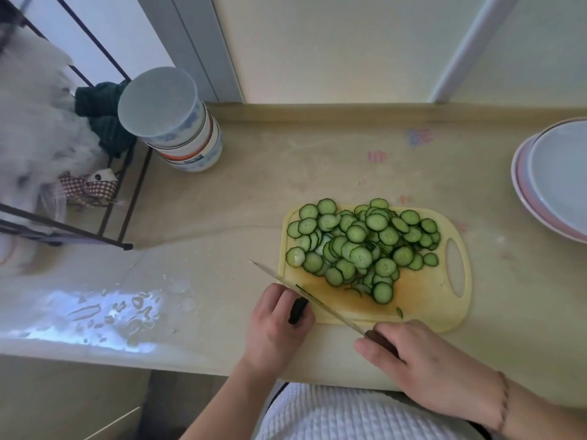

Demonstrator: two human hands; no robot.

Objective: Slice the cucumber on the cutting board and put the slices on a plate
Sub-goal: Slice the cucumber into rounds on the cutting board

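A yellow cutting board (422, 300) lies on the counter with a heap of several thin cucumber slices (362, 246) spread over its far half. My left hand (276, 322) grips a short dark cucumber end (298, 309) at the board's near-left corner. My right hand (422, 360) holds the brown handle of a knife (305, 293). Its blade runs diagonally up and left across the cucumber end. Stacked pale plates (559, 179) sit at the right edge of the view.
A stack of upturned bowls (178, 128) stands at the back left. Beside it a black wire rack (120, 198) holds cloths and a white plastic bag. Water puddles (111, 312) lie on the counter at the near left.
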